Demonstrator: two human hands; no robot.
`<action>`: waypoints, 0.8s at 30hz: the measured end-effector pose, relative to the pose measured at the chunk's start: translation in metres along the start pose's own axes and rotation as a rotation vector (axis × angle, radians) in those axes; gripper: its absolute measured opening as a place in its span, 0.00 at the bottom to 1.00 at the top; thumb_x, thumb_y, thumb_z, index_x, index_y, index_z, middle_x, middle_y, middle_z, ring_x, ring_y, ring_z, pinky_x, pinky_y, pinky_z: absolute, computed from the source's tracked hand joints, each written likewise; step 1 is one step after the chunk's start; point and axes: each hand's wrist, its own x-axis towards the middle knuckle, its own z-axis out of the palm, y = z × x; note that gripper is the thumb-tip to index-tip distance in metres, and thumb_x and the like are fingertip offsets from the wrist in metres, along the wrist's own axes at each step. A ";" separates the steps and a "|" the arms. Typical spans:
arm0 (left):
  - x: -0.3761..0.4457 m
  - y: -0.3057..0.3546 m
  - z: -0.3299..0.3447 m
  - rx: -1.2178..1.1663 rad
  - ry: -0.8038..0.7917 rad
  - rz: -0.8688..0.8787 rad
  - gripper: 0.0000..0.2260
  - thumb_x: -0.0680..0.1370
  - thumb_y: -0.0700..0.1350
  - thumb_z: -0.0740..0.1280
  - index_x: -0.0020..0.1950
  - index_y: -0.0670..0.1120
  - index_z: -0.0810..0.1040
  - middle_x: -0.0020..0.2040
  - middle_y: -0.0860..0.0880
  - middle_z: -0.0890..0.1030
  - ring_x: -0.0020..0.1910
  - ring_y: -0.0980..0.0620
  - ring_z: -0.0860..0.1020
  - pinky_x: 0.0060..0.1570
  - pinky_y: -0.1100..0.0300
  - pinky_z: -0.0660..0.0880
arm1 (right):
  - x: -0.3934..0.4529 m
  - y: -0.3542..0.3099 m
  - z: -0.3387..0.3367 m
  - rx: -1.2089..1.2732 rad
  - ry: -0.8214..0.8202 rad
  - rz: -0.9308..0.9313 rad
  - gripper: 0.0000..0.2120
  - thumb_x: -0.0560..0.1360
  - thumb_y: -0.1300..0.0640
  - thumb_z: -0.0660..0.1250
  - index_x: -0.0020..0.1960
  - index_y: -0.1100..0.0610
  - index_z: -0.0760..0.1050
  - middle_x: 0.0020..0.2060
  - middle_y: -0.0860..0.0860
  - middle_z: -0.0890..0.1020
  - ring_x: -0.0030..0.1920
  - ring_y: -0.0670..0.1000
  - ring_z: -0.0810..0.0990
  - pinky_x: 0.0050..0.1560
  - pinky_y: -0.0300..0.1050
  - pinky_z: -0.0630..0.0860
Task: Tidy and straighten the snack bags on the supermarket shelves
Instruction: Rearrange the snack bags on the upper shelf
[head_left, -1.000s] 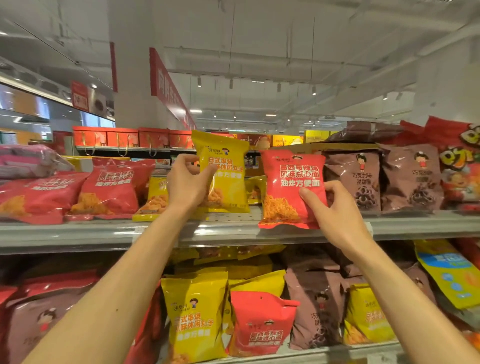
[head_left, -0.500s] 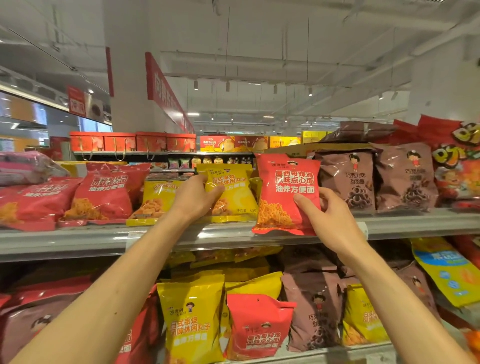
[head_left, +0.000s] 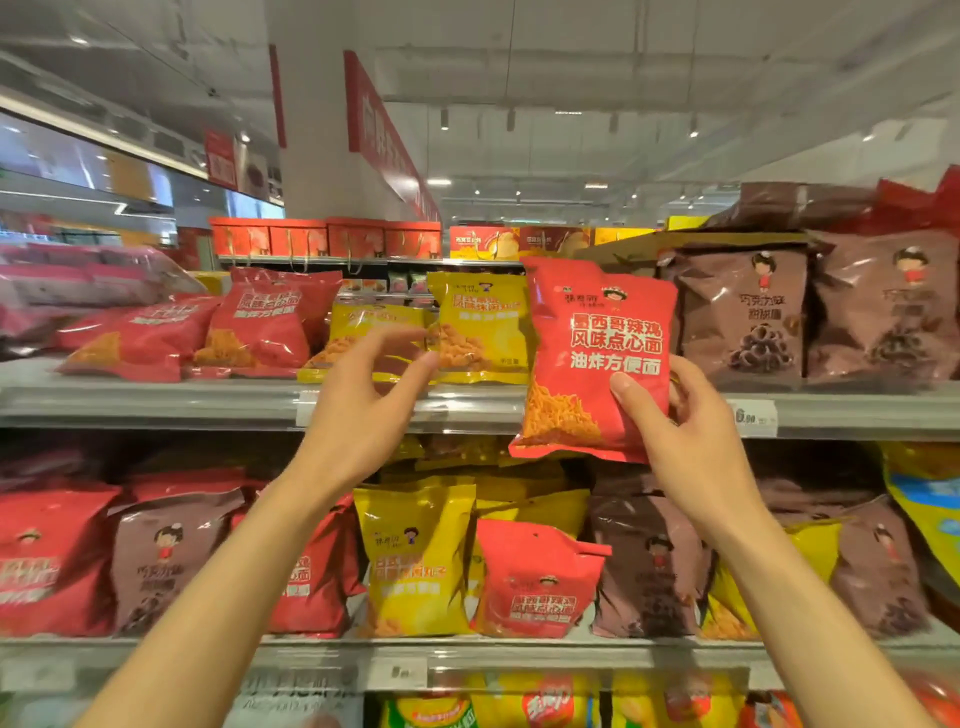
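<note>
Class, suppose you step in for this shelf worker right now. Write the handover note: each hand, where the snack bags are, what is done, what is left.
Left hand: open, holding nothing, fingers spread in front of the upright yellow bag on the top shelf.
Right hand: grips a red bag by its lower right edge, held upright in front of the shelf edge, not set down.
Done: the yellow bag stands beside another yellow bag.
Left: place the held red bag, perhaps with the leaning red bags at left; straighten those and the mixed lower shelf.
</note>
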 end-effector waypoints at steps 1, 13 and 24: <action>-0.014 -0.002 -0.004 -0.018 0.000 -0.020 0.10 0.81 0.55 0.68 0.62 0.59 0.79 0.53 0.63 0.82 0.53 0.63 0.81 0.44 0.75 0.73 | -0.007 0.002 0.001 0.007 -0.007 0.000 0.14 0.77 0.47 0.71 0.62 0.45 0.76 0.51 0.34 0.85 0.51 0.37 0.85 0.45 0.28 0.78; -0.149 -0.056 -0.051 -0.075 0.133 -0.259 0.06 0.81 0.51 0.69 0.58 0.58 0.82 0.55 0.59 0.84 0.56 0.59 0.82 0.55 0.58 0.76 | -0.115 0.043 0.038 0.046 -0.037 0.111 0.21 0.74 0.47 0.72 0.65 0.48 0.76 0.55 0.40 0.86 0.55 0.41 0.84 0.51 0.32 0.79; -0.182 -0.124 -0.159 -0.232 0.104 -0.362 0.07 0.79 0.50 0.70 0.56 0.57 0.82 0.51 0.56 0.85 0.49 0.59 0.83 0.48 0.69 0.78 | -0.200 0.020 0.151 0.023 0.121 0.204 0.21 0.74 0.50 0.72 0.65 0.55 0.77 0.52 0.43 0.87 0.51 0.41 0.86 0.46 0.29 0.78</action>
